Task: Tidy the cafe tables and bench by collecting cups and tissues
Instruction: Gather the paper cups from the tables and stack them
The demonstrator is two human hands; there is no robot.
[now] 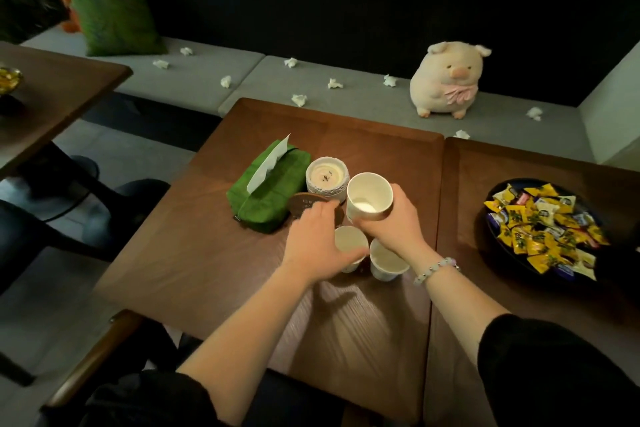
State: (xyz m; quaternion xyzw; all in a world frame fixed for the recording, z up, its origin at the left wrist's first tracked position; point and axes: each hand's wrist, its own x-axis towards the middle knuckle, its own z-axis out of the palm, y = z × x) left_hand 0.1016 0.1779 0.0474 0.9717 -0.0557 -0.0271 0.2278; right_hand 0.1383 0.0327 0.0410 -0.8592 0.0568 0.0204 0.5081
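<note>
My right hand (391,224) holds a white paper cup (369,196) lifted and tilted above the middle wooden table (194,253). My left hand (317,243) wraps around a second white cup (349,242) that stands on the table. A third white cup (386,262) stands just right of it, below my right wrist. Several crumpled white tissues lie scattered on the grey bench (363,97), among them one tissue (299,99) near the table's far edge and another tissue (535,113) at the right.
A green tissue box cover (266,192), a white candle jar (327,177) and a brown round coaster sit beside the cups. A dark plate of wrapped candies (540,229) is on the right table. A plush pig (446,80) and green cushion (110,7) rest on the bench.
</note>
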